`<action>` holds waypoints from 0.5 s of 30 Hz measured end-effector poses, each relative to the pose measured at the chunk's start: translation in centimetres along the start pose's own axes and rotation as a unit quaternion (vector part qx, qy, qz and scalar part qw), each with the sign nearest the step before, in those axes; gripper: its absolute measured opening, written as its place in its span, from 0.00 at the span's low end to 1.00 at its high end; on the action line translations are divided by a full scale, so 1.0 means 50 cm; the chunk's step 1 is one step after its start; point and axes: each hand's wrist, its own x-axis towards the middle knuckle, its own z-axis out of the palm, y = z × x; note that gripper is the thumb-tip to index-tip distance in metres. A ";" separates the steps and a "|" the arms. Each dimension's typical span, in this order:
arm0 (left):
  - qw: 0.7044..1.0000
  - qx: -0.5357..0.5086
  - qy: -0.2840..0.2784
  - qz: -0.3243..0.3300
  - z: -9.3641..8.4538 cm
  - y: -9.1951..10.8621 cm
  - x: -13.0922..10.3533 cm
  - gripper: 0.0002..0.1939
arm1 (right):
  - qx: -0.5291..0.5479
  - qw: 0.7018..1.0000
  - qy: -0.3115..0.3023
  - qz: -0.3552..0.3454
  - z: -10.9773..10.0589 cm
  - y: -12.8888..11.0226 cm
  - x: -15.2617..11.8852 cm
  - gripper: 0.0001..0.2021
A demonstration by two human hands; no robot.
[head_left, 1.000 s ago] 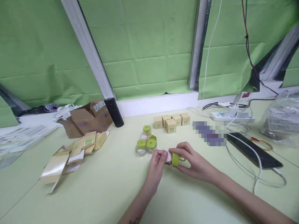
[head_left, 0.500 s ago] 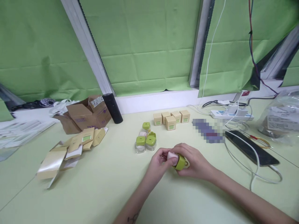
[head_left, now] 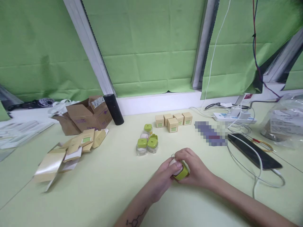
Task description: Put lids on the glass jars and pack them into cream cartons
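Observation:
Between both hands is a small green case (head_left: 183,173) with a white rounded piece (head_left: 175,167) at its opening. My left hand (head_left: 163,176) is closed on it from the left, thumb lying over the white piece. My right hand (head_left: 195,167) wraps round the green case from the right and above. Beyond them on the table stand several small clear containers with green lids, one of them a green-lidded container (head_left: 152,143), with a pale piece (head_left: 144,136) among them. Behind these sit several small tan boxes (head_left: 173,125).
Flattened tan packaging (head_left: 53,162) and an open cardboard box (head_left: 90,115) are at the left, beside a black cylinder (head_left: 114,109). On the right lie a black phone (head_left: 255,153) with a white cable, a power strip (head_left: 234,117), red-handled pliers (head_left: 263,144) and a plastic bag (head_left: 284,121).
My hands have turned the green case, and its loop now points up and away instead of right. My left hand has moved slightly lower and closer round it.

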 end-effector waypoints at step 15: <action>0.966 0.176 0.140 0.125 -0.015 0.028 0.004 0.24 | 0.124 0.990 -0.054 0.028 -0.038 -0.014 0.007 0.35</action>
